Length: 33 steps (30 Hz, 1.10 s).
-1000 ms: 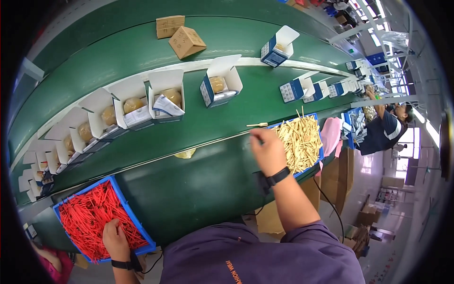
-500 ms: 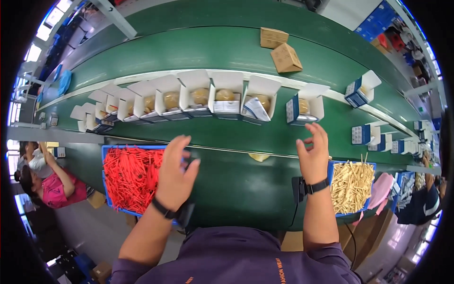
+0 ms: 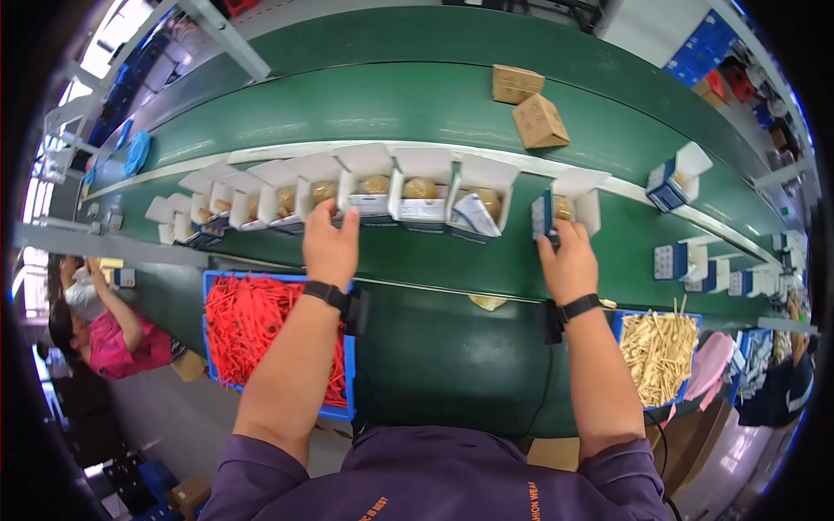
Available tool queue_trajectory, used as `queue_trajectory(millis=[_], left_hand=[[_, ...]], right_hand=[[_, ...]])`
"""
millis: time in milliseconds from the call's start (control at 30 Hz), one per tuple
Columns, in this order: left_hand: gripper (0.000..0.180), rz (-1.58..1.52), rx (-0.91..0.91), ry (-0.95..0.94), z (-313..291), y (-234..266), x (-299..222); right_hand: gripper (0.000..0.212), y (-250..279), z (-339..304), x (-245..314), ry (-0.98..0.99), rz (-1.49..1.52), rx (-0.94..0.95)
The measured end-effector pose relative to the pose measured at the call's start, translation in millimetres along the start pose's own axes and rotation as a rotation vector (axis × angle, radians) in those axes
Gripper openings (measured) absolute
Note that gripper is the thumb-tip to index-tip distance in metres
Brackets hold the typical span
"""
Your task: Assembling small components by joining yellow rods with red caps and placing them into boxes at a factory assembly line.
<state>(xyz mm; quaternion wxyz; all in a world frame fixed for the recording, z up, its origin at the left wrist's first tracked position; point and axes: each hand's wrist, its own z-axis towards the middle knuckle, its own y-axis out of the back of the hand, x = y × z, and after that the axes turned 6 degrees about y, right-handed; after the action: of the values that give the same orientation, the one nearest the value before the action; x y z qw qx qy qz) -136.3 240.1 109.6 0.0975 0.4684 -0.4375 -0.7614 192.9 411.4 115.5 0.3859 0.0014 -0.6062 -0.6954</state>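
My left hand (image 3: 331, 247) reaches to the row of open white-and-blue boxes. Its fingers touch the front of one box (image 3: 314, 174) holding a round brownish item (image 3: 324, 192), with the thumb spread away. On the right, my right hand (image 3: 571, 265) is at a separate open box (image 3: 542, 213). Its fingers bend over the front edge and its thumb lies by the left corner, partly hiding the round item (image 3: 563, 207). Between my hands, one box holds a round item and a folded printed sheet (image 3: 476, 214). Each wrist wears a dark band.
A blue bin (image 3: 350, 382) of red sticks lies beside my left forearm. Another bin (image 3: 618, 326) holds pale wooden-looking pieces at right. Two brown cartons (image 3: 539, 122) lie on the green belt (image 3: 373, 95). More open boxes (image 3: 673, 263) stand right. Other people sit at both sides.
Both hands have moved forward from above the near table to the boxes. My right hand now bends over the separate box; my left hand reaches into the row.
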Motion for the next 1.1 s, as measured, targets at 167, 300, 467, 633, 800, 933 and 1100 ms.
queue_trajectory(millis=[167,300,467,633,800,933,1100], left_hand=[[0.037,0.355,0.264,0.063,47,5,44],[0.03,0.278,0.266,-0.021,43,-2,43],[0.03,0.05,0.328,0.007,14,-26,9],[0.03,0.043,0.348,-0.093,-5,-51,-37],[0.029,0.068,0.354,-0.196,-17,-86,-84],[0.028,0.131,0.415,-0.275,-33,-105,-129],[0.028,0.06,0.412,-0.401,-63,-135,-178]], right_hand=[[0.025,-30,16,9,-0.114,-0.116,0.176],[0.024,-32,12,16,-0.068,-0.058,0.081],[0.021,-26,6,6,-0.043,-0.072,0.058],[0.018,-7,2,-17,-0.037,-0.096,0.058],[0.02,27,-13,-55,-0.113,-0.105,0.067],[0.02,57,-24,-87,-0.201,-0.163,0.063],[0.019,84,-36,-140,-0.25,-0.214,0.028]])
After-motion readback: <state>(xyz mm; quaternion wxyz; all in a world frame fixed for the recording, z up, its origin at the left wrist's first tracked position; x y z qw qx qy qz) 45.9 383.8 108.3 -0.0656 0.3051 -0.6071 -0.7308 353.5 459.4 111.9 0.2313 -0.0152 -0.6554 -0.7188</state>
